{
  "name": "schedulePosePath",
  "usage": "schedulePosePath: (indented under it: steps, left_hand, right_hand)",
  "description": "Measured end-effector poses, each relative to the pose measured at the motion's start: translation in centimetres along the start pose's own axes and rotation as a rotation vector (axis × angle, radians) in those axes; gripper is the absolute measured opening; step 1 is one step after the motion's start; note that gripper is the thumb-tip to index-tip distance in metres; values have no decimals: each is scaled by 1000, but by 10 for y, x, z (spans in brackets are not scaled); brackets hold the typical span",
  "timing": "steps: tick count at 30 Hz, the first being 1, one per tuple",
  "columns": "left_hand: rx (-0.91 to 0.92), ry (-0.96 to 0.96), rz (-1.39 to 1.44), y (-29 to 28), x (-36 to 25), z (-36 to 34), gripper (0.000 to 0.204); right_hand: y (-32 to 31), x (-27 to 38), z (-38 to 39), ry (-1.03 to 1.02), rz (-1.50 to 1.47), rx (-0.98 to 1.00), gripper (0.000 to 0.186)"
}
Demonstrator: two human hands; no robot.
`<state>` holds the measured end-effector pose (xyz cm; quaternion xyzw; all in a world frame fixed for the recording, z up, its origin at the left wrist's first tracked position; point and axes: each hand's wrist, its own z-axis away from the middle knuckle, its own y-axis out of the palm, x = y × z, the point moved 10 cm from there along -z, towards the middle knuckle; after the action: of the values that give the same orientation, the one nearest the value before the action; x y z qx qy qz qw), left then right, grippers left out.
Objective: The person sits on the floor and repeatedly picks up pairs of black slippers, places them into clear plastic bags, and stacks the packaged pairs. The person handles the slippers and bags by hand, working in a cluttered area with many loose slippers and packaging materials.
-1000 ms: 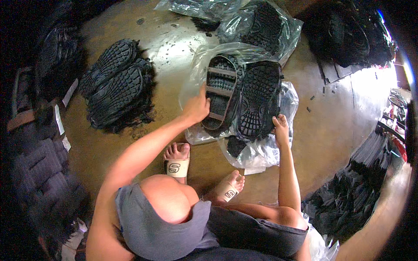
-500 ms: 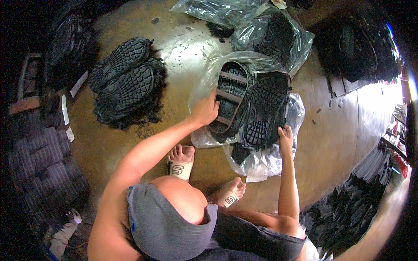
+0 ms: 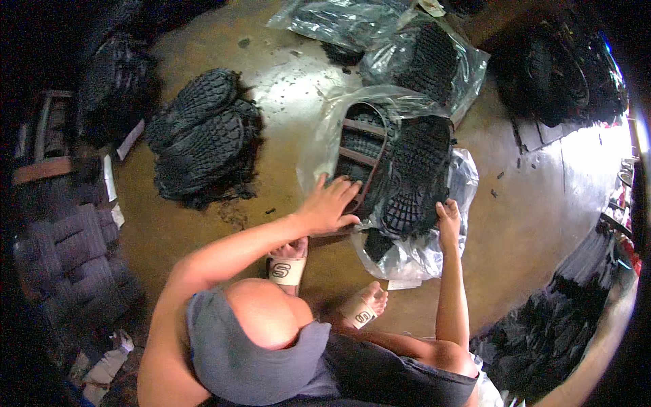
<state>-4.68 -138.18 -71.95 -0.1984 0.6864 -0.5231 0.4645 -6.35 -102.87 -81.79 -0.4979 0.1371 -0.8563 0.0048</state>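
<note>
A black rubber sole with a blocky tread (image 3: 422, 159) lies on a clear plastic bag (image 3: 413, 256) in front of me. Left of it rests another black sole piece (image 3: 363, 125), with a brownish rim and crossbars. My left hand (image 3: 329, 205), fingers spread, lies over the near end of the rimmed piece. By the near right edge of the treaded sole, my right hand (image 3: 447, 217) is closed in a pinch on the bag. The fingertips partly hide what they grip.
Piled treaded soles (image 3: 207, 142) lie on the floor to the left. Another bag of soles (image 3: 430, 61) stands just beyond. Dark stacks (image 3: 74, 251) line the left side, and a black heap (image 3: 553, 319) fills the lower right. My feet (image 3: 366, 305) are close to the bag.
My left hand has left the rimmed piece's left side, moved nearer to me and spread its fingers over the near end. My right hand keeps its place, and the view has shifted slightly.
</note>
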Motion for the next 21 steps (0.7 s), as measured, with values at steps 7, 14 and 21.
schedulePosePath:
  steps: [7,14,21]
  left_hand:
    - [149,92,119,-17,-1,-16,71]
    - [-6,-275,1089,-127,32,-62,104]
    - [6,-352,1204,-171,19,-49,88]
  right_hand:
    - [1,-7,-7,-46,2,40,29]
    - [-7,-28,-21,-41,-37,28,32]
    - [4,-13,-23,-159,-105,70,20]
